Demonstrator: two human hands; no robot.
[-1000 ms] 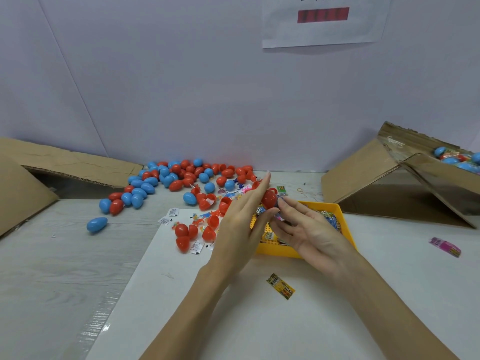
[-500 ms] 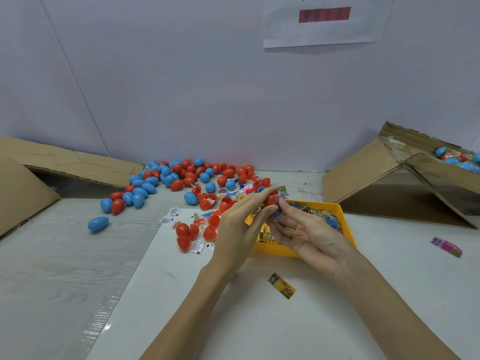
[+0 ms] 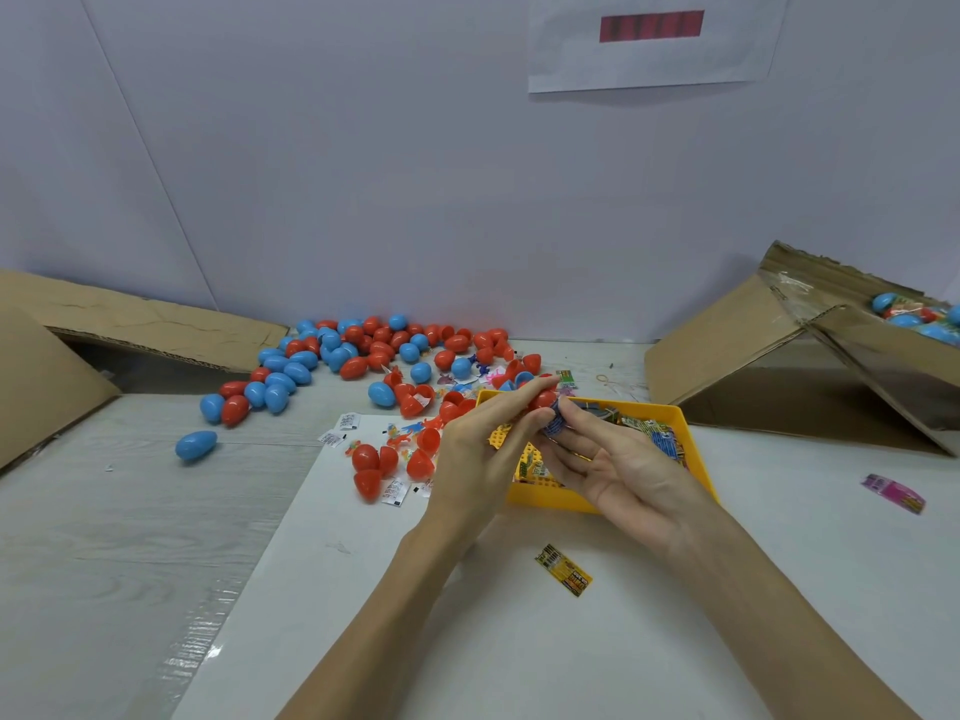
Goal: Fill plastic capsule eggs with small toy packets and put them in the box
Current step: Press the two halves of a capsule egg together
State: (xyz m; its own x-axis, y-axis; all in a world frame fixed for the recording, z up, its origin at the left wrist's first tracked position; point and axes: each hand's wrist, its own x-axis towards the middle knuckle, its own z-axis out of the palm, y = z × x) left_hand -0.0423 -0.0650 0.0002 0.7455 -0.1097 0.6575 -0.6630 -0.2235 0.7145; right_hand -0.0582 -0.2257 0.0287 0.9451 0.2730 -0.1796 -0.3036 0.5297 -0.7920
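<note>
Red capsule half [image 3: 543,399], pinched by the left hand [image 3: 480,454], should be kept steady while the blue packet [image 3: 554,422], pinched by the right hand [image 3: 618,472], is pushed fully inside.

the table [image 3: 104,537] had a pale wood-grain top, with a white sheet [image 3: 363,641] laid over its near middle. on the bare wood toward the wall lay a heap of red and blue capsule eggs [image 3: 363,350], one blue egg [image 3: 196,445] apart at the left. on the sheet sat a yellow tray [image 3: 696,459], red egg halves [image 3: 374,462], a yellow packet [image 3: 563,570] and a pink packet [image 3: 893,492]. cardboard boxes stood at the left [image 3: 47,387] and right [image 3: 779,366].
</note>
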